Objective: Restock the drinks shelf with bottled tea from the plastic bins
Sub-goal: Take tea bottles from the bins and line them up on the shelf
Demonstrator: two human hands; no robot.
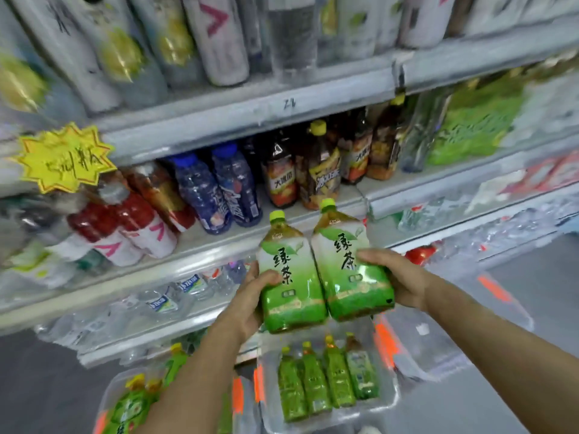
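Left hand (250,303) grips one green tea bottle (289,277); right hand (398,278) grips the second bottle (351,264). Both touch, caps tilted forward toward the shelf gap (341,202) directly beyond the hands

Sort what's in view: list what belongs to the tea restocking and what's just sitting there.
Job:
left hand gripping left green tea bottle
right hand gripping right green tea bottle
clear bin holding four more
shelf

Bystanders:
blue bottles
yellow starburst tag
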